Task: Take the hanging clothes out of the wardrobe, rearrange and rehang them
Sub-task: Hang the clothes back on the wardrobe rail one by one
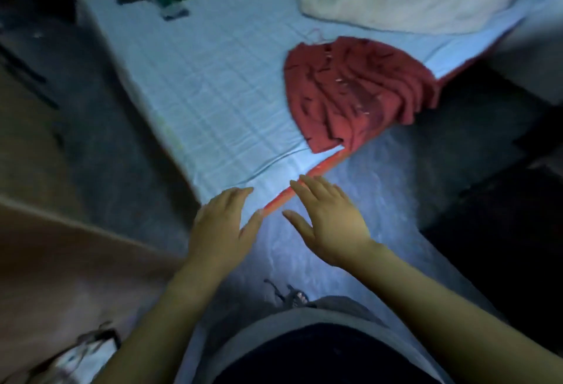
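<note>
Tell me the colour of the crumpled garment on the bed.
The garment is dark red, seen best in the head view.

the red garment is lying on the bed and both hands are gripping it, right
Not quite. The head view shows the red garment lying on the bed, but neither hand grips it: the left hand and right hand are open, fingers straight, short of it near the bed's corner.
</note>
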Demonstrator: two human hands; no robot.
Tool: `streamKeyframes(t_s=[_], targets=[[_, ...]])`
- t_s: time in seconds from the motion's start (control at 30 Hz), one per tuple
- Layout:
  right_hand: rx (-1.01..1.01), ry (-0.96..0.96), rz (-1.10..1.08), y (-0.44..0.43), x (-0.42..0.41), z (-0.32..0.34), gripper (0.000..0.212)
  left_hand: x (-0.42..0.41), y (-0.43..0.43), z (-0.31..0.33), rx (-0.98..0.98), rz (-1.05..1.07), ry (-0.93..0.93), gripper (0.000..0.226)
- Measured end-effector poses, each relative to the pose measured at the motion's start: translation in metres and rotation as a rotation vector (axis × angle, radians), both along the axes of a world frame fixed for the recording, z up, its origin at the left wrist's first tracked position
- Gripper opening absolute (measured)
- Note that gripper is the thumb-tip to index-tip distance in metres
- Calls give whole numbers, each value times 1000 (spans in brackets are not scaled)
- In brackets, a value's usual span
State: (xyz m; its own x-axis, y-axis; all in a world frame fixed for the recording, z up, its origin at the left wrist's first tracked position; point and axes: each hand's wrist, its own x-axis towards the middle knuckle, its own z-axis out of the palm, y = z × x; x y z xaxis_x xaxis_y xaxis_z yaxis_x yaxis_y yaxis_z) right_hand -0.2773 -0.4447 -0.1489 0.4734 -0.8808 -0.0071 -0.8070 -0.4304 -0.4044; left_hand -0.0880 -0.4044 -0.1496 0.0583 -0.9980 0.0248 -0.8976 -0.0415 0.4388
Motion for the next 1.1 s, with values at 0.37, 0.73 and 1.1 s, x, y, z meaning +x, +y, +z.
streamKeyframes(t_s=[0.37,0.73,1.1], targets=[[44,-34,-532,-147,-148,-21,73,-146,-225,-29,20,-440,53,50],[-26,22,-489,-440,-220,6,69,-212,-539,-11,-45,-481,68,61],[129,24,-203,-658,-188,-40,69,-149,-675,-53,170,-157,-40,72]])
